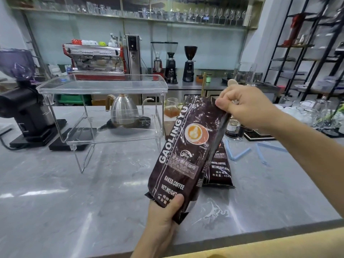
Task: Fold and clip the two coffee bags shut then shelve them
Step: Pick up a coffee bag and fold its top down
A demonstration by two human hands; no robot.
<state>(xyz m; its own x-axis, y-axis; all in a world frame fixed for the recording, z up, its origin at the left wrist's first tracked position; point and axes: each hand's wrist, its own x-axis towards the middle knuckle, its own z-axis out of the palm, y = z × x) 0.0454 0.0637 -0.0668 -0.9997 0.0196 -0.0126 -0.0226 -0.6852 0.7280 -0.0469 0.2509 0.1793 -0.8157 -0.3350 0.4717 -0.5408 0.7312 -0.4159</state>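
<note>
- So we're basically at the start here. One coffee bag (183, 151) is up in the air over the middle of the tabletop (74, 192), tilted with its top leaning toward 1 o'clock.
- Left hand (163, 216) has its fingers clenched around the bag's bottom end, thumb across the front. Right hand (242, 107) is pinching the top right corner, looks like it's about to start the fold.
- The top doesn't look folded over yet as far as I can tell, and there's no clip on it.
- Second coffee bag (219, 170) is lying flat on the tabletop just behind the held one, at about 3 o'clock from it, mostly hidden. Can't see its top, so no idea if it's folded.
- Two blue clips (240, 153) are on the tabletop out at 3 o'clock, unused.
- The clear acrylic shelf (102, 86) at 10 o'clock has no bags on it.
- Still to do, I'd say: pretty much everything. Fold, clip, repeat, shelve both.
</note>
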